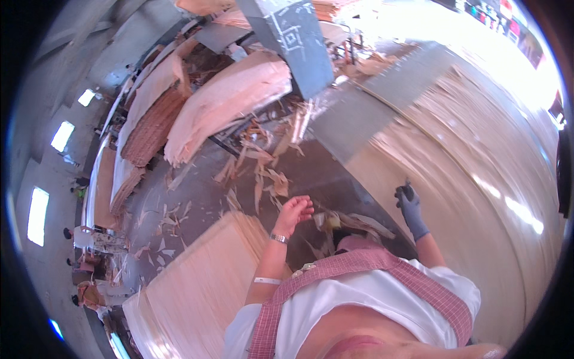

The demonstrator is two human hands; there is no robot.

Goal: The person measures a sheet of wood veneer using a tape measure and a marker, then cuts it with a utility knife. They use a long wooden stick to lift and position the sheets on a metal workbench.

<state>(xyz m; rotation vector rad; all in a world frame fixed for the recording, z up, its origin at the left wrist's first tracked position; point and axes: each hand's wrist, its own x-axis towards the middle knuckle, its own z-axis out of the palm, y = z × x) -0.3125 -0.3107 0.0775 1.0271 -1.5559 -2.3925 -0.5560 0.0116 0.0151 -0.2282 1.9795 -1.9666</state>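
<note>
My left hand (296, 214), bare with a metal watch at the wrist, hangs in the air over the gap between two veneer stacks. Its fingers are loosely bent and nothing shows in them. A grey glove covers my right hand (409, 206), which is over the near edge of the wide veneer sheets (454, 197) on my right. The gloved fingers are curled together, and a small tip pokes out past them, too small to name. Nearest to my left forearm is a stack of pale veneer sheets (197, 281).
Torn veneer strips (260, 173) litter the floor ahead. Beyond them stand curved veneer stacks (230, 102) and a grey-blue pillar (293, 42). A grey sheet (359, 113) lies by the far part of the right-hand veneer. Several people sit or stand at the far left.
</note>
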